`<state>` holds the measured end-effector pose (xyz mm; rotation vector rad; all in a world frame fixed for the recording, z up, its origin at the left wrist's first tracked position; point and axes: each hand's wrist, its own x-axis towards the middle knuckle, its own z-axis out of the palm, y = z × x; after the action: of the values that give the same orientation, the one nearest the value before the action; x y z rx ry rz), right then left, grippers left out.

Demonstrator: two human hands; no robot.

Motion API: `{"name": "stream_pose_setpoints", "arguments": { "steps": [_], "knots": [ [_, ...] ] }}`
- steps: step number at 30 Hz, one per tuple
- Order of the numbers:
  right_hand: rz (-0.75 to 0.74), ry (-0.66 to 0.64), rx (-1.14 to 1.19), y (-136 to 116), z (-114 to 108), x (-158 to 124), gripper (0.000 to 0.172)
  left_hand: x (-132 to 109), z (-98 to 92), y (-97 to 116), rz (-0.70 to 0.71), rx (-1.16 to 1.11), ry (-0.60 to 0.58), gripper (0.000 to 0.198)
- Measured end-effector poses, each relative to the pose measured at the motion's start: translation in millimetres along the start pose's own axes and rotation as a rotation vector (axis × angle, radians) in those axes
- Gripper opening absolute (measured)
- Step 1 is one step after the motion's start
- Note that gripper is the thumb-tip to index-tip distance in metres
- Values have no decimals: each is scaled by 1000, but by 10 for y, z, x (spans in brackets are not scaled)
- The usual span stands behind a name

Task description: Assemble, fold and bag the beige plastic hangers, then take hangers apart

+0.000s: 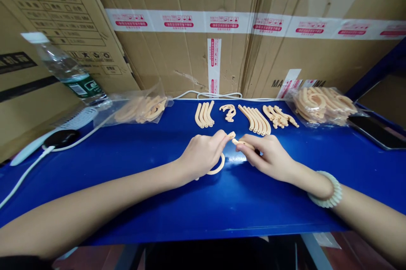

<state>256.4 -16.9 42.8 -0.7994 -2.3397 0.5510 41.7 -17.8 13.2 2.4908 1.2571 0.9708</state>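
My left hand (203,155) is closed around a curved beige piece (231,135), whose end pokes out past the thumb and finger. Facing it, my right hand (269,154) pinches another beige piece (239,143). The two ends meet or almost meet; I cannot tell which. Below my left hand shows a round beige loop (218,167), partly hidden by the hand. Behind my hands, on the blue table (196,215), lie a row of curved beige strips (204,114), a few small hooked pieces (229,111), a second row of strips (255,120) and a pile of knobbly pieces (279,116).
Clear bags of beige parts (142,107) stand at the back left and, as a fuller bag (323,103), at the back right. A water bottle (69,69), hairbrush (57,132), black round device (61,138) and white cable are left. A phone (377,130) lies right. Cardboard boxes (177,58) wall the back.
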Motion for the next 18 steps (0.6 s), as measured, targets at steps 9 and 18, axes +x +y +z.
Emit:
{"name": "stream_pose_setpoints", "arguments": {
  "steps": [9,18],
  "knots": [
    [194,322,148,326,-628,172,29,83,93,-56,-522,-1156,48,35],
    [83,152,-626,1216,-1184,31,27,110,53,-39,-623,-1215,162,26]
  ]
}}
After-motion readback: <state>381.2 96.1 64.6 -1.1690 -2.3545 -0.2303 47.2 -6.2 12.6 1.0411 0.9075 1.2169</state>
